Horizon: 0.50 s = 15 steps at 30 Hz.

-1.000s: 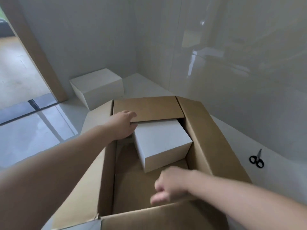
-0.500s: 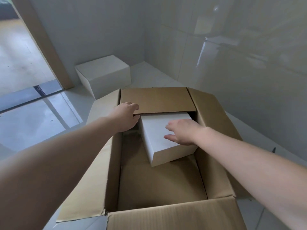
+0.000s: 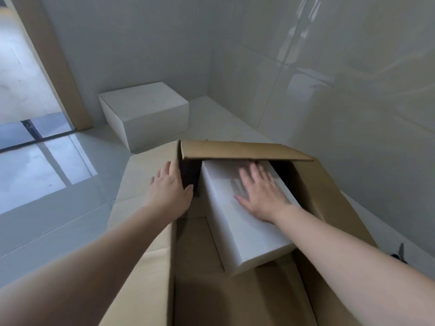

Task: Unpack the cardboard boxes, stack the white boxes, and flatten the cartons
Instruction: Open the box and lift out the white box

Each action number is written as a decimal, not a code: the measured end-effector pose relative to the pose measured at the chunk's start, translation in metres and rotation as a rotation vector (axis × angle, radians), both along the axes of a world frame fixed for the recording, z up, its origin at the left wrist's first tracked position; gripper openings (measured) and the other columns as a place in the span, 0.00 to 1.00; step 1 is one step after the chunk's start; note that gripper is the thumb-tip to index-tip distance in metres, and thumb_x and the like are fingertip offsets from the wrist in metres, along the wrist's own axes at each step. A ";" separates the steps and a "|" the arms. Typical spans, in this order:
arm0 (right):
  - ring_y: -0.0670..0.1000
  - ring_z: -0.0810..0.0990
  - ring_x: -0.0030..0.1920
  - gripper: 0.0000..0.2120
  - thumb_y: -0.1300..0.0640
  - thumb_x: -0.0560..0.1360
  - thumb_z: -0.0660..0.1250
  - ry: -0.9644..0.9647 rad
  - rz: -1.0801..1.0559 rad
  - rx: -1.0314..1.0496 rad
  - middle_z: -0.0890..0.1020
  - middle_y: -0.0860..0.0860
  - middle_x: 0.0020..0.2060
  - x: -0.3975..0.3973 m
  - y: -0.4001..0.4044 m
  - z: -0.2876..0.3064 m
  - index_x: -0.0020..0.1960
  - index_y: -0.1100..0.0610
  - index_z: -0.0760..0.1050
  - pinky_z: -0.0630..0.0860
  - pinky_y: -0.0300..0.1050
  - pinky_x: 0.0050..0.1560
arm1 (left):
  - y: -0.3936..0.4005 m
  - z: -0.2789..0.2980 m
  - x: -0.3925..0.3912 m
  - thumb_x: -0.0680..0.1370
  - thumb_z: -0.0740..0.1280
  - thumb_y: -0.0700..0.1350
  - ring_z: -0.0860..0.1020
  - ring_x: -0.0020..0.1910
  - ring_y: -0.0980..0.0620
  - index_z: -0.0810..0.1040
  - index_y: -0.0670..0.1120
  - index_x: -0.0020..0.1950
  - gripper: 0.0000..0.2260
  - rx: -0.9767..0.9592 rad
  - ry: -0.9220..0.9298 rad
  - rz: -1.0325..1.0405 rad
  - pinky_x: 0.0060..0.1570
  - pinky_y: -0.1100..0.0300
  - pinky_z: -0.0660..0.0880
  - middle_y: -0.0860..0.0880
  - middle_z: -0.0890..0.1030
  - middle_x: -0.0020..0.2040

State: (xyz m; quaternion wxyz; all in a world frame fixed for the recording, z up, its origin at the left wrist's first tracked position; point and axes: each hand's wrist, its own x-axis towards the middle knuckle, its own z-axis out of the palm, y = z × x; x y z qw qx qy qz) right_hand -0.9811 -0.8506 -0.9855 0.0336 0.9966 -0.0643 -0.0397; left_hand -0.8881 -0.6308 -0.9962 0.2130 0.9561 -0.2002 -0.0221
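Observation:
An open brown carton point(image 3: 329, 191) stands on the floor in front of me, its far flap point(image 3: 240, 150) raised and level. Inside, at the far right, sits a white box point(image 3: 249, 234). My right hand point(image 3: 261, 191) lies flat on its top, fingers spread and reaching under the far flap. My left hand point(image 3: 170, 187) is open at the carton's left wall, fingers apart, beside the dark gap to the left of the white box. A second white box point(image 3: 146, 111) rests on the floor against the back wall.
Glossy tiled walls meet in a corner close behind the carton. A wooden door frame point(image 3: 54, 64) and a glass threshold lie to the left. Black scissors point(image 3: 400, 254) lie on the floor at the right, partly hidden by my right arm.
My right hand slid farther forward over the white box top, flattening out. My left hand let go of the far flap and opened at the left wall. The far flap has lifted.

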 end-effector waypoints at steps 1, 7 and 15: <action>0.59 0.43 0.76 0.36 0.40 0.79 0.53 -0.079 0.000 -0.015 0.44 0.61 0.76 0.008 -0.005 0.007 0.78 0.56 0.42 0.40 0.51 0.73 | -0.001 -0.006 0.001 0.77 0.62 0.54 0.62 0.70 0.41 0.52 0.42 0.75 0.33 -0.006 0.057 0.018 0.67 0.49 0.61 0.42 0.62 0.72; 0.56 0.39 0.76 0.40 0.40 0.78 0.55 -0.230 -0.027 -0.041 0.41 0.58 0.76 0.087 -0.026 0.041 0.77 0.59 0.38 0.41 0.51 0.75 | -0.017 -0.019 0.015 0.80 0.57 0.48 0.48 0.76 0.41 0.42 0.40 0.77 0.33 0.142 0.156 -0.003 0.72 0.46 0.51 0.40 0.48 0.77; 0.54 0.41 0.76 0.39 0.35 0.77 0.49 -0.054 -0.062 -0.007 0.41 0.53 0.77 0.191 -0.047 0.011 0.77 0.57 0.41 0.44 0.52 0.75 | -0.032 -0.038 0.042 0.74 0.58 0.33 0.44 0.77 0.45 0.35 0.41 0.76 0.38 0.086 0.234 0.077 0.73 0.51 0.50 0.43 0.40 0.78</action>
